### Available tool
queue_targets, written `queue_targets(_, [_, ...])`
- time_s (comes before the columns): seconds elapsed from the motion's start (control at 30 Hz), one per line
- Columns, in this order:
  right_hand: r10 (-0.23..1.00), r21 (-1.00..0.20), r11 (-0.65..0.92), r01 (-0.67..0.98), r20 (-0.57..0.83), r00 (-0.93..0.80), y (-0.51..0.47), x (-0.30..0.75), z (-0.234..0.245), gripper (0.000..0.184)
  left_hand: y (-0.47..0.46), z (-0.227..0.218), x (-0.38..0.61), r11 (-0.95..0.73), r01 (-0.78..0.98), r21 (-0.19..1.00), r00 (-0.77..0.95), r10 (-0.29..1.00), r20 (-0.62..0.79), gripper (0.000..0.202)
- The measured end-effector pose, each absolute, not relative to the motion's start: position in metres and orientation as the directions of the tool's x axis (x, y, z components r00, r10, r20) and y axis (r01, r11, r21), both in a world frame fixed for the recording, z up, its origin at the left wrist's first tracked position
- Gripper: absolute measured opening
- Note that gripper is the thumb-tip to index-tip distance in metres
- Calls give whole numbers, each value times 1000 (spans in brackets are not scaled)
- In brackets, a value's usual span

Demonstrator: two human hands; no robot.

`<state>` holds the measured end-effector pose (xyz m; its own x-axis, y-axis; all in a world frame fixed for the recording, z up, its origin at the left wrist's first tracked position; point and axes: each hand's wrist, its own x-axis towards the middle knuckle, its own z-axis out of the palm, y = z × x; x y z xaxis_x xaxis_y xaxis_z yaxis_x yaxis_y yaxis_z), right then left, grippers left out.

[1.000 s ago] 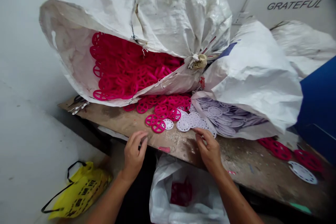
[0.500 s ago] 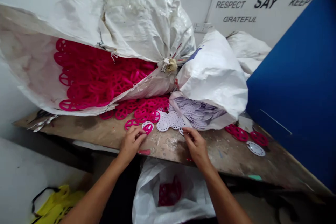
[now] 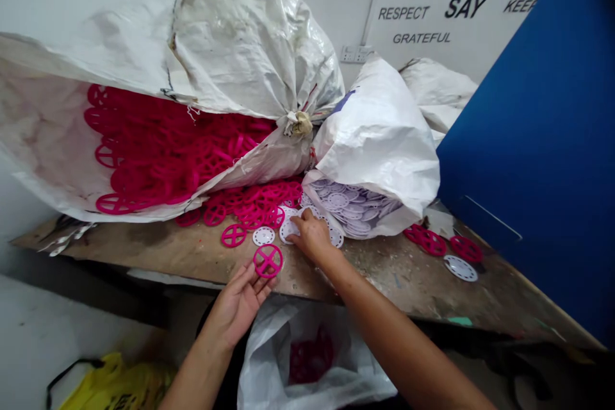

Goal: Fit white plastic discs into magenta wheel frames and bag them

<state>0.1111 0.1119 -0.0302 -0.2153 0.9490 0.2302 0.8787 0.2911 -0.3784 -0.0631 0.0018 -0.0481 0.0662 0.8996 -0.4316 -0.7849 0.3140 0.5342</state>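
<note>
My left hand (image 3: 243,300), palm turned up, grips a pink plastic wheel (image 3: 268,261) with crossed spokes between thumb and fingers near the table's front edge. Farther back, my right hand (image 3: 310,236) pinches a white slotted disc (image 3: 287,230) at the front of a small pile of such discs. Just beyond my left hand, a single white disc (image 3: 263,236) lies flat on the table beside another pink wheel (image 3: 233,236). More pink wheels (image 3: 250,202) are heaped behind these.
A large white sack (image 3: 250,45) full of pink wheels lies open at left. Another white sack (image 3: 379,134) spills white discs. Below the table edge hangs or stands an open white bag (image 3: 269,339) with pink pieces inside. A blue panel (image 3: 538,160) borders the right.
My left hand has drawn back toward me and turned palm up with the pink wheel. My right hand has moved left and forward onto a white disc.
</note>
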Motion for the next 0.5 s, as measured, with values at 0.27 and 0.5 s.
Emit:
queue_targets(0.27, [966,-785,252,566,240,-97,81,128,-33,24,0,-40,-53,280,-695,662,-2,920,-392,16])
queue_targets(0.5, [936,-869,352,347,336,-109,17,121,-34,26,-11,-41,-27,264,-499,825,31,957,-288,31])
